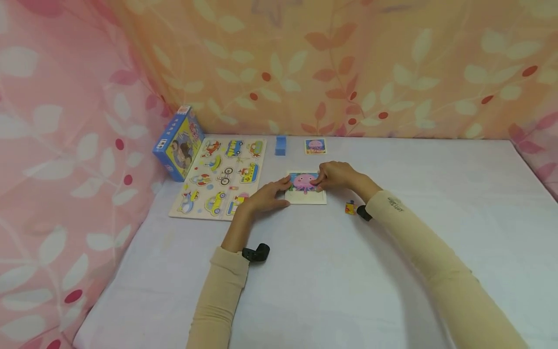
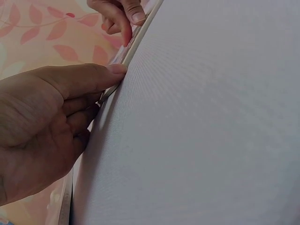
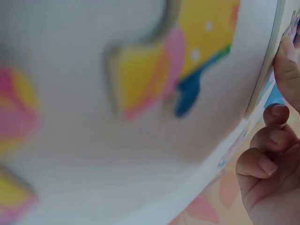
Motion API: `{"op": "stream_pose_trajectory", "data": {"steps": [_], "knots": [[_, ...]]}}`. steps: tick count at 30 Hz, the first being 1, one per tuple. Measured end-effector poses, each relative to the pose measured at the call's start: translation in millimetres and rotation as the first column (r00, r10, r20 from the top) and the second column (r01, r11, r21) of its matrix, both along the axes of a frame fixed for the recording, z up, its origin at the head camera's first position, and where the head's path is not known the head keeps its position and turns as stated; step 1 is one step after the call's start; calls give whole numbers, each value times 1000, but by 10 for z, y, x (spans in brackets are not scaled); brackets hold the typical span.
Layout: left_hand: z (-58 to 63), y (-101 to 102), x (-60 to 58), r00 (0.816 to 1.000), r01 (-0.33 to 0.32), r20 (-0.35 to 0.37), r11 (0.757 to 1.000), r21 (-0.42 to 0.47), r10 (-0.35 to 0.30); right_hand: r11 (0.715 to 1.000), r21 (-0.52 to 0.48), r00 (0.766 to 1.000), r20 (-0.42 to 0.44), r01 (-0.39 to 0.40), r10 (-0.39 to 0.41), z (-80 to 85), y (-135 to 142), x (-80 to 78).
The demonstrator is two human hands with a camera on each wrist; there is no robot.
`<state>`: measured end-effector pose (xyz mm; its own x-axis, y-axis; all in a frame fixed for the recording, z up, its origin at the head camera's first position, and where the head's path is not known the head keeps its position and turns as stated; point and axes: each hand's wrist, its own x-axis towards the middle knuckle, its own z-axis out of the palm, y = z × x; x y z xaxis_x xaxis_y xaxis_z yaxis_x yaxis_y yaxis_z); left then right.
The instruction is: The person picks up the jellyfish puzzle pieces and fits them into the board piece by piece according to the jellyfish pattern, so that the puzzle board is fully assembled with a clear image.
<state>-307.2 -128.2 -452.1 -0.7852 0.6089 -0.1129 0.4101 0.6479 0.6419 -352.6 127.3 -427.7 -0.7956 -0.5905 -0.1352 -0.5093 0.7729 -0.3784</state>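
A small puzzle board [image 1: 305, 198] lies on the table, its upper part filled with a pink octopus picture [image 1: 303, 182] and its lower strip bare. My left hand [image 1: 268, 196] grips the board's left side, thumb near the front corner and fingertips by the upper edge. At the right side, my right hand [image 1: 337, 177] pinches a puzzle piece at the picture's edge; the fingers hide most of that piece. In the left wrist view, the right thumb and index finger point down onto the board. A yellow puzzle piece [image 1: 350, 207] lies loose beneath the right wrist.
A wooden vehicle puzzle [image 1: 218, 179] lies to the left, with a blue box [image 1: 178, 143] standing at its far-left corner. Behind the board are a blue block [image 1: 281, 145] and an octopus card [image 1: 315, 146]. Floral curtains [image 1: 305, 72] border the table's back and left.
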Motion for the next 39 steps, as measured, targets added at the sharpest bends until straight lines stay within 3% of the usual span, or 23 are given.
{"op": "stream_pose_trajectory", "data": {"steps": [10,16,21,25,30,35,39], "knots": [[5,-9,-6,1000,0,13,1000,25,0,994,-78,995,82,70,-63,-55,15,26],[-8,17,24,1000,-27,0,999,34,27,993,-103,997,55,55,-50,-3,48,72],[-11,40,65,998,-59,-25,997,50,60,985,-168,999,-6,44,-46,119,325,148],[-21,18,96,994,-105,-27,993,45,107,992,-103,997,31,69,-66,164,629,324],[-19,11,121,993,-116,-24,993,25,116,989,-29,986,86,144,-141,74,857,655],[13,12,140,994,-108,-31,994,4,108,973,22,974,0,229,-229,7,838,894],[63,17,142,994,-95,-58,996,-2,94,979,62,975,-122,194,-186,0,758,974]]}}
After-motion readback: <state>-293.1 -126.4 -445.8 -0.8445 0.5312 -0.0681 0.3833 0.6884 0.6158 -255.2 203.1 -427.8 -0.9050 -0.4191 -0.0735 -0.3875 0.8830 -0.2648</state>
